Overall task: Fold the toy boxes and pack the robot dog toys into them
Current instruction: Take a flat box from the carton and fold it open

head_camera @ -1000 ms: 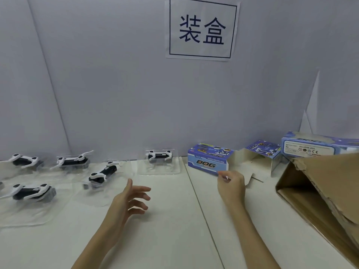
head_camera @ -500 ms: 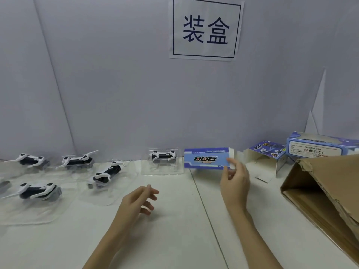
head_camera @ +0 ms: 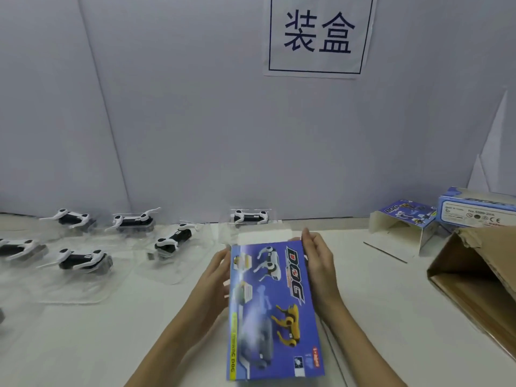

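Both forearms reach up from the bottom edge, at about 7 and 5 o'clock, and converge on a flat blue toy box [head_camera: 275, 308] printed "DOG", held just above the white table [head_camera: 391, 303] at centre-low in the view. The box is tilted with its printed face up toward the camera and its long axis running from 12 to 6 o'clock; a white end flap [head_camera: 264, 236] sticks out at its far end.

The left hand [head_camera: 216, 277] lies along the box's left edge at 9 o'clock of it, fingers extended forward against the side, thumb hidden behind the card. The right hand [head_camera: 317, 261] holds the far right corner at about 1 o'clock of the box, fingers straight and pointing away along the edge; its thumb is out of sight, so whether it pinches or only presses cannot be told.

Robot dog toys [head_camera: 173, 241] in clear plastic trays lie at 9 to 11 o'clock of the box. An opened toy box [head_camera: 402, 219], a closed one [head_camera: 477, 210] and a brown carton [head_camera: 480, 277] sit at 2 to 3 o'clock.
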`<state>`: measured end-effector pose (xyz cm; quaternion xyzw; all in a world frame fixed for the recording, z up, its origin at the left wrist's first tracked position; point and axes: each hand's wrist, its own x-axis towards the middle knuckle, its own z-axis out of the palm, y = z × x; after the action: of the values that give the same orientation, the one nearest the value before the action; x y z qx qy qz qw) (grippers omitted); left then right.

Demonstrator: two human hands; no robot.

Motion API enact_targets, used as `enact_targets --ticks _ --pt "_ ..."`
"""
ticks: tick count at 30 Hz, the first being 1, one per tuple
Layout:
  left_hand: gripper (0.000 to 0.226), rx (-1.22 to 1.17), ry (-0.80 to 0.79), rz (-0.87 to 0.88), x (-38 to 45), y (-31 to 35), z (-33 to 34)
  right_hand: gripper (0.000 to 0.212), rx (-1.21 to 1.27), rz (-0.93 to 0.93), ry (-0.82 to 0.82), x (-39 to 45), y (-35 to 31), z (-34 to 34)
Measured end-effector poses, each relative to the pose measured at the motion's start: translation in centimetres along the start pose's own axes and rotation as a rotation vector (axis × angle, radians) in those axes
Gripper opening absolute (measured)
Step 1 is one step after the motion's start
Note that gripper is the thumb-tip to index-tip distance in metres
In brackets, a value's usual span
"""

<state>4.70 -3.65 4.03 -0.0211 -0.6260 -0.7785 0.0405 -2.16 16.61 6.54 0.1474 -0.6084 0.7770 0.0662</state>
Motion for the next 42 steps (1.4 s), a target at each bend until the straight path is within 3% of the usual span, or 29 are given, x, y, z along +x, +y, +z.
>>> enact_targets --ticks 3,7,9,19,27,30,32,34,36,42 --pt "0.071 -0.060 0.116 0.060 0.1 0.6 -0.3 0.044 -0.085 0.002 -0.071 -0.3 -0.1 0.1" --pt "0.033 0.030 0.346 0.172 0.0 0.3 -0.3 0.045 -0.115 0.009 -0.153 -0.8 -0.2 0.6" --pt "0.030 0.039 0.380 0.188 -0.2 0.3 -0.2 0.047 -0.155 0.008 -0.187 -1.1 -0.1 1.1" --pt "0.077 0.026 0.184 0.084 -0.6 0.6 1.1 0.058 -0.025 0.114 -0.270 -1.2 0.2 1.0" --pt "0.057 0.025 0.233 0.028 -1.4 1.2 1.7 0.044 -0.128 0.157 -0.298 -0.9 0.2 0.8" --pt "0.014 0.023 0.119 0.021 -1.8 1.1 1.2 0.033 -0.164 0.150 -0.294 -1.0 0.6 1.1" --pt "0.013 -0.026 0.070 -0.018 -1.7 1.3 1.1 0.026 -0.132 0.176 -0.247 -1.0 0.9 1.3" --pt "0.042 -0.005 0.179 -0.066 -1.1 1.8 1.6 0.026 -0.107 0.197 -0.196 -1.1 1.2 1.3" --pt "0.057 -0.044 0.166 -0.061 -1.3 1.5 1.4 0.027 -0.086 0.196 -0.171 -1.2 1.4 1.5" --pt "0.056 -0.140 0.176 -0.051 -1.0 1.0 1.6 0.044 -0.046 0.204 -0.199 -1.2 1.2 1.4"
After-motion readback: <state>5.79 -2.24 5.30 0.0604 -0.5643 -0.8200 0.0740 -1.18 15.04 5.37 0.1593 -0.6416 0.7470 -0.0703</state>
